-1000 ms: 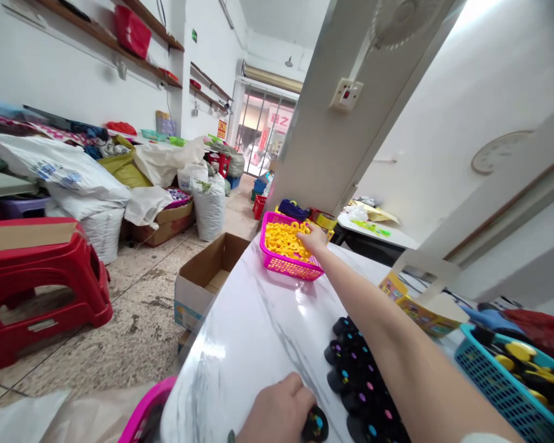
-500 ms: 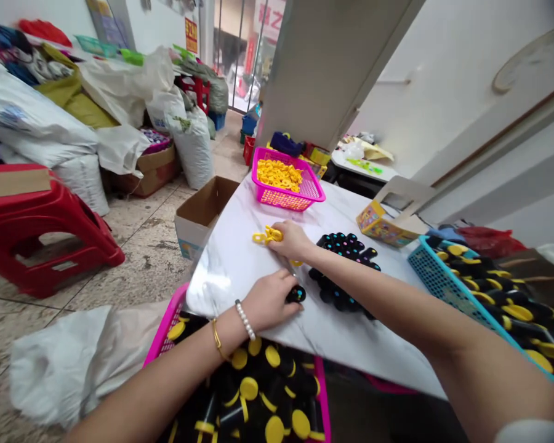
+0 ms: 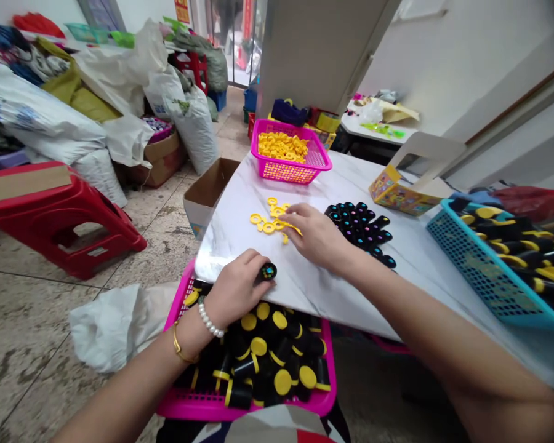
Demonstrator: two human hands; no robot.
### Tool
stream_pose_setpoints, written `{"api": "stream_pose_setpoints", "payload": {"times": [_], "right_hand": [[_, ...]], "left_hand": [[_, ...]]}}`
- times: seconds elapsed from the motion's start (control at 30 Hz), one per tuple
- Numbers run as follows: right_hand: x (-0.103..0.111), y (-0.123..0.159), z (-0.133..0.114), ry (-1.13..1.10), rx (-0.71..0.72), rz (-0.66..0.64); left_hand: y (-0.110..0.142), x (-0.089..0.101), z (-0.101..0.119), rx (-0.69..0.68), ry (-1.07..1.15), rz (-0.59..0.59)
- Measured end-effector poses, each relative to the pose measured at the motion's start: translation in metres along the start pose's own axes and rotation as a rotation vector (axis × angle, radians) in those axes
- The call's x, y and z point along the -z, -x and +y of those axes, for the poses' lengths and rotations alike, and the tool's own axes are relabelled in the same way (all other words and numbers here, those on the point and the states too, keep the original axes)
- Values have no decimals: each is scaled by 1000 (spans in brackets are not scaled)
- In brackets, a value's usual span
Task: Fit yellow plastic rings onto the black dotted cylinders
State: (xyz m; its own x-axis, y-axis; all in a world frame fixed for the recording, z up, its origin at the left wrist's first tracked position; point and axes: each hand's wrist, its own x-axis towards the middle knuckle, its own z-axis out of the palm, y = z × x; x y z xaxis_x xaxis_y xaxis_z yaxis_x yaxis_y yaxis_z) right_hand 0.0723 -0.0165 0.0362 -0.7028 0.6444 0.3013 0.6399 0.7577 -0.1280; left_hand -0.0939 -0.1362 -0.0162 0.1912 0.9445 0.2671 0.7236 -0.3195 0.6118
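two hands are working at the near edge of a white marble table (image 3: 305, 289). your left hand (image 3: 237, 289) is curling shut around a small black piece (image 3: 268, 271) with coloured dots on its end, holding it upright at the table's edge. your right hand (image 3: 316, 237), which half a second ago was only arriving with a few yellow rings, is now lying over a loose scatter of yellow rings (image 3: 268, 220) on the marble, fingers bent and pinching one ring. the rings are now sitting just beyond the black piece, within reach of both hands. a cluster of black pieces (image 3: 362, 231) is lying just right of your right hand. a pink basket of rings (image 3: 290, 151) is standing farther back, and a pink basket of capped black parts (image 3: 268, 357) is sitting below the table edge.
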Motion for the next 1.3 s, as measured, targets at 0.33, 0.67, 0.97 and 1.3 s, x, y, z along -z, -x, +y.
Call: {"api": "stream_pose_setpoints", "payload": {"times": [0.33, 0.67, 0.97, 1.3], "right_hand": [[-33, 69, -44, 145, 15, -69], [-41, 111, -44, -32, 125, 19], [-15, 87, -57, -700, -225, 81], [-29, 43, -52, -1137, -654, -43]], "left_hand": [[6, -2, -7, 47, 49, 98], [6, -1, -5, 66, 81, 100], [4, -4, -8, 28, 49, 63], [7, -6, -10, 31, 26, 46]]}}
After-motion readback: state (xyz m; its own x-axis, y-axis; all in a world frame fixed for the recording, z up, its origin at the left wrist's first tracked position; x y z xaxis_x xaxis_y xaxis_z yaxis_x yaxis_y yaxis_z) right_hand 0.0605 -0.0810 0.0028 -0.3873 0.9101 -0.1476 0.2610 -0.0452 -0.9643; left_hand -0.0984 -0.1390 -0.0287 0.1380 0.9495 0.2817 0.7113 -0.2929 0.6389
